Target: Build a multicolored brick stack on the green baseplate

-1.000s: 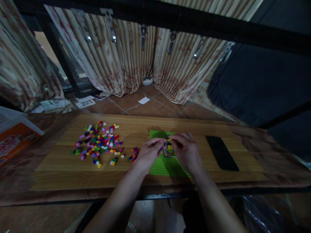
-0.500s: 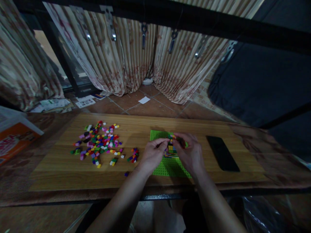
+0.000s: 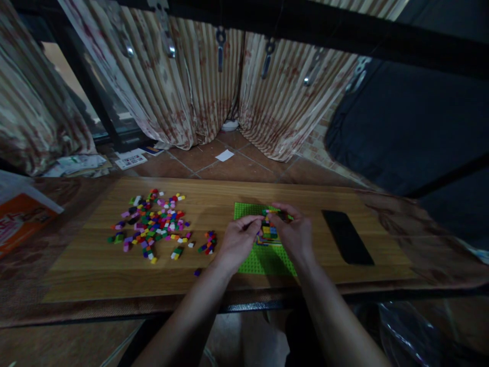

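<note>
A structure of coloured toy bricks (image 3: 270, 232) stands on a bright green studded baseplate (image 3: 263, 262). My left hand (image 3: 239, 243) is at its left side, thumb and forefinger pinched together at the upper bricks; what lies between the fingertips is too small to make out. From the right, my right hand (image 3: 294, 234) closes its thumb and fingers around the structure's upper back part and covers some of it. Left of the baseplate, a small cluster of bricks (image 3: 208, 242) lies near my left forearm, with a single purple brick (image 3: 197, 272) closer to the front edge.
Many loose bricks (image 3: 158, 224) are spread over the left of the wooden board (image 3: 95, 278). A black phone-like slab (image 3: 347, 237) lies on the right. An orange and white container (image 3: 26, 214) stands at the far left. Striped curtains (image 3: 183, 92) hang behind.
The whole view has shifted slightly. My right hand's fingers have moved a little, so more of the brick structure shows between the hands. My left hand keeps its pinch.
</note>
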`<state>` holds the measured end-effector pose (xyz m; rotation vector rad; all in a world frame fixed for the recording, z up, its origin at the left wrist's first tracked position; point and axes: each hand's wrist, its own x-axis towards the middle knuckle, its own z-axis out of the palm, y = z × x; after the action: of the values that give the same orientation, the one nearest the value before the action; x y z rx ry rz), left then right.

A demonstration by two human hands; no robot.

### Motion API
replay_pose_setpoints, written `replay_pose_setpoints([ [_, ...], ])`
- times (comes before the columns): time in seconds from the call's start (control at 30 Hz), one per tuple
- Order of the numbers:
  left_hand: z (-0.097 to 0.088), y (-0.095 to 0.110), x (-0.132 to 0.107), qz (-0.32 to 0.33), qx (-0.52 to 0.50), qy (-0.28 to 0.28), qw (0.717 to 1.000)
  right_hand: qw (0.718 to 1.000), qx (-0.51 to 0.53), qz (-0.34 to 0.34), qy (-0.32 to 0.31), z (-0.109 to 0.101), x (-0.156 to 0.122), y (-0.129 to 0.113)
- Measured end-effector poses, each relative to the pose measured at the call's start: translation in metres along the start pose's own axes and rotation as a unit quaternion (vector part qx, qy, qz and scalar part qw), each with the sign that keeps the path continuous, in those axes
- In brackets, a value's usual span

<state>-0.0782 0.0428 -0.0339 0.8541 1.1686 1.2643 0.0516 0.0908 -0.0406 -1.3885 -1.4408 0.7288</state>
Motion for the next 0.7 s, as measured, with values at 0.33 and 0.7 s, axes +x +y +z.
replay_pose_setpoints([
  [0.33, -0.005, 0.002, 0.0, -0.046, -0.092, 0.069, 0.992, 0.999, 0.021, 0.033, 0.002, 0.005, 0.004, 0.006],
  [0.7, -0.011, 0.005, -0.002, -0.09, -0.197, 0.059, 0.974, 0.989, 0.135, 0.027, 0.06, -0.005, -0.001, 0.003],
])
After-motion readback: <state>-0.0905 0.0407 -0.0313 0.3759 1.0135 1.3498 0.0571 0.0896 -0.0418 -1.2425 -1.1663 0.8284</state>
